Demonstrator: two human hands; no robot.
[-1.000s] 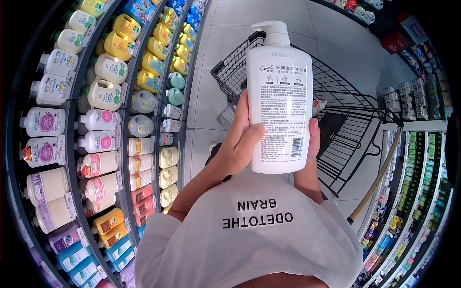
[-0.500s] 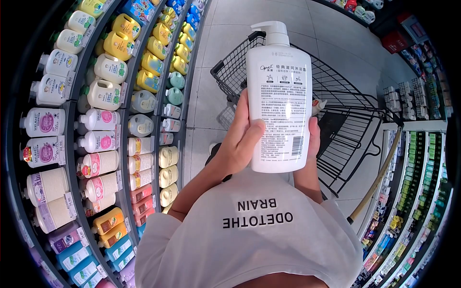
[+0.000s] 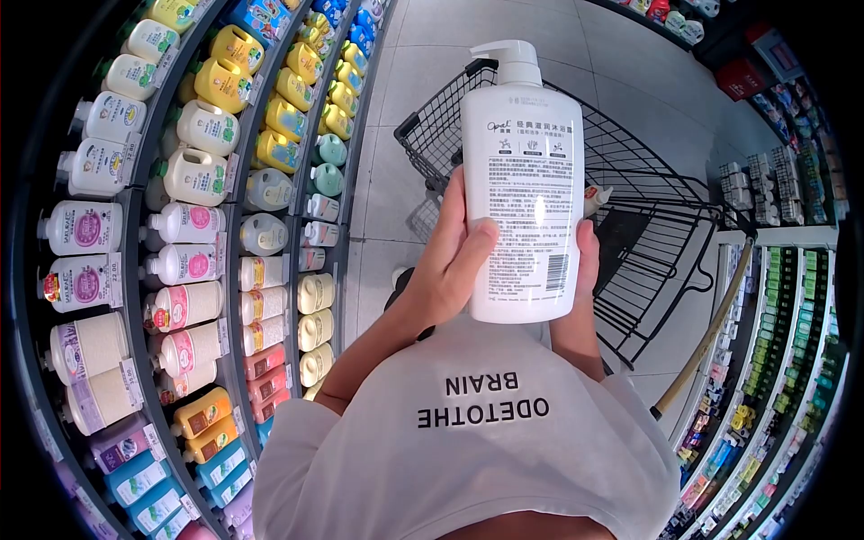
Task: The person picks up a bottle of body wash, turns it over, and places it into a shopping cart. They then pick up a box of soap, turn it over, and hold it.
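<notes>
A large white pump bottle of body wash [image 3: 522, 216] stands upright in front of my chest, its printed back label and barcode facing me. My left hand [image 3: 454, 256] grips its left side, with the thumb lying across the front and the other fingers behind. Along the lower right edge, my right hand [image 3: 586, 270] is closed against the bottle; most of its fingers are hidden behind it. The white pump head [image 3: 515, 61] points left, and neither hand touches it.
Beyond the bottle is a black wire shopping cart [image 3: 661, 310], with a white-tipped item [image 3: 597, 200] partly hidden inside. Shelves of bottles [image 3: 200, 177] line the left side. Shelves of small goods [image 3: 776, 306] stand on the right. Grey floor tiles [image 3: 432, 45] run ahead.
</notes>
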